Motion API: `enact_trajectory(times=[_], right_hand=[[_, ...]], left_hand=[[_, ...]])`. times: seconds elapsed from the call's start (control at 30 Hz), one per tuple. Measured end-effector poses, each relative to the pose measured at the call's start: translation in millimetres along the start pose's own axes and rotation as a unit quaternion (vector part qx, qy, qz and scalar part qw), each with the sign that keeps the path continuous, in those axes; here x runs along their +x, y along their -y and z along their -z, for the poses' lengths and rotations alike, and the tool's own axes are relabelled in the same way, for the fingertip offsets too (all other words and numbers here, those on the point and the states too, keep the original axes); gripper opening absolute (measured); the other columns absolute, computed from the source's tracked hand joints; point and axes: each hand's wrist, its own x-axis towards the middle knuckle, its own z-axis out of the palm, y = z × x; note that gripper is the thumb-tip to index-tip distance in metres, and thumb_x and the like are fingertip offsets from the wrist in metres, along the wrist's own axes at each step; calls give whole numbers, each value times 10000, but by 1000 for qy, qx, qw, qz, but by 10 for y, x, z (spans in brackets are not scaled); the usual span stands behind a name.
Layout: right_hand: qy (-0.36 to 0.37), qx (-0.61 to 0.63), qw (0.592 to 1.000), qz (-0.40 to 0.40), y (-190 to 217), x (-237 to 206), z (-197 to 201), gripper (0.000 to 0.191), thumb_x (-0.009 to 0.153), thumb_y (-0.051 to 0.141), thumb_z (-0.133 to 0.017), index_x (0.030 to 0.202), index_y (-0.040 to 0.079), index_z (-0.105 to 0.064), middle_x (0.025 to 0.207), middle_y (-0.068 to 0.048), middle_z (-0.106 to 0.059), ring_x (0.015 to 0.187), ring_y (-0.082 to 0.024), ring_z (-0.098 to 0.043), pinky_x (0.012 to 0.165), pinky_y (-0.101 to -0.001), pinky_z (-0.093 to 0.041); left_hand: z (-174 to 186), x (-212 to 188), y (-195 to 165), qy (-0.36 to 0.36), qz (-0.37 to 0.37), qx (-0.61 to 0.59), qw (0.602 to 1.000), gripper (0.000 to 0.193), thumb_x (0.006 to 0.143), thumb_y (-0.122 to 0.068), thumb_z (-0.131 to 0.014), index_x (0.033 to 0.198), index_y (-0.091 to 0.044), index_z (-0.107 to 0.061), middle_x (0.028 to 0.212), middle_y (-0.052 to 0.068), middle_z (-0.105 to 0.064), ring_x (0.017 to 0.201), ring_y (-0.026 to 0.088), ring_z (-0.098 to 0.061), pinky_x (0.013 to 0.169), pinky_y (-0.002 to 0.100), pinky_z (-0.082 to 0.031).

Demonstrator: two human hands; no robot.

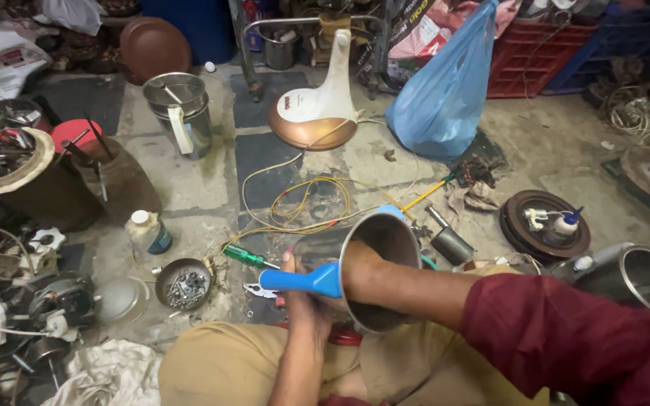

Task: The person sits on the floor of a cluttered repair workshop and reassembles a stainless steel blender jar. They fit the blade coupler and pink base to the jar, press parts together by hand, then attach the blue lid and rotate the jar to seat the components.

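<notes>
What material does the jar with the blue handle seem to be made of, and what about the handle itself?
The jar looks like bare polished metal, probably steel: grey, with a soft shine on its inner wall. Its blue handle looks like moulded plastic: an even, glossy colour with smooth rounded edges. The left hand holds the jar from outside; the right hand is hidden inside it.
</notes>
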Motion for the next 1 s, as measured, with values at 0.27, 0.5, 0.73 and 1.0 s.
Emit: enact_trajectory(times=[0.27,0.5,0.73,1.0], right_hand=[[10,-2,1000,13,-80,-19,-73,173,794,246,-679,801,88,-750,816,-201,-706,774,-391,-706,712,-489,-565],[-10,-240,970,-41,-184,47,-146,177,799,248,-678,809,86,-750,820,-204,-706,778,-393,-705,716,-490,-564],[45,-249,967,-44,-260,142,-152,181,805,250,-677,816,84,-749,823,-206,-705,782,-394,-704,721,-492,-563],[-6,-271,962,-13,-383,117,-298,186,811,253,-676,824,82,-748,827,-209,-705,787,-397,-703,726,-493,-562]], left_hand=[[62,-30,91,-42,67,-11,997,588,956,-603,-424,1406,-226,-472,1249,89,-626,1103,237,-636,952,412,-527],[159,-58,121,-42,-2,-9,999,463,971,-561,-495,1306,-244,-539,1098,-10,-631,983,152,-642,863,351,-531],[204,1,147,-23,-18,-54,998,352,1028,-542,-540,871,-229,-495,793,-41,-565,755,107,-605,705,321,-550],[139,-46,124,-44,-29,-27,998,329,993,-568,-445,1023,-262,-562,890,-39,-625,823,127,-645,737,337,-549]])
